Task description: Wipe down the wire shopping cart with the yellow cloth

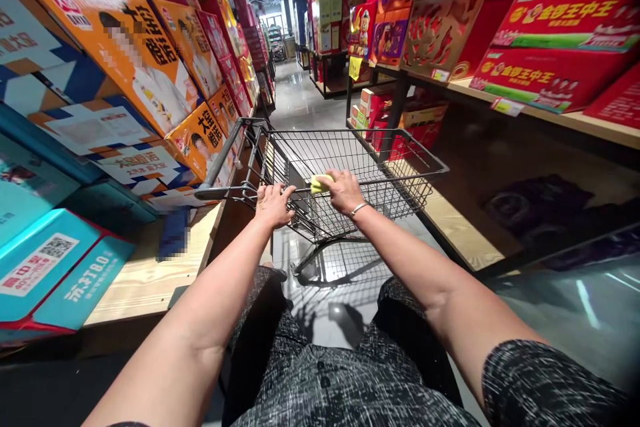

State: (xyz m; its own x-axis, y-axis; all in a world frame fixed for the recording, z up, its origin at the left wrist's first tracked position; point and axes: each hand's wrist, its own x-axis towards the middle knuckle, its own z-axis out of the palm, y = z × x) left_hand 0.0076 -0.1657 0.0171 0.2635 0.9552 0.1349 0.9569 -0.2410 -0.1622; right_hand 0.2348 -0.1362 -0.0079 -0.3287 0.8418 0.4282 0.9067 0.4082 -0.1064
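A black wire shopping cart [400, 154] stands in the aisle in front of me, tipped to the left. My left hand [274, 204] is closed around the cart's near rim bar. My right hand [344, 190] presses a yellow cloth [320, 182] against the same bar, fingers curled over it. A bracelet sits on my right wrist. The cart's handle [220, 164] sticks out to the left, near the shelf. I see nothing in the basket.
Orange, blue and teal gift boxes [125, 60] fill the wooden shelf [150, 274] on the left. Red boxes [555, 40] line the shelves on the right, with a dark lower shelf [525, 200]. The glossy floor [300, 97] runs ahead between them.
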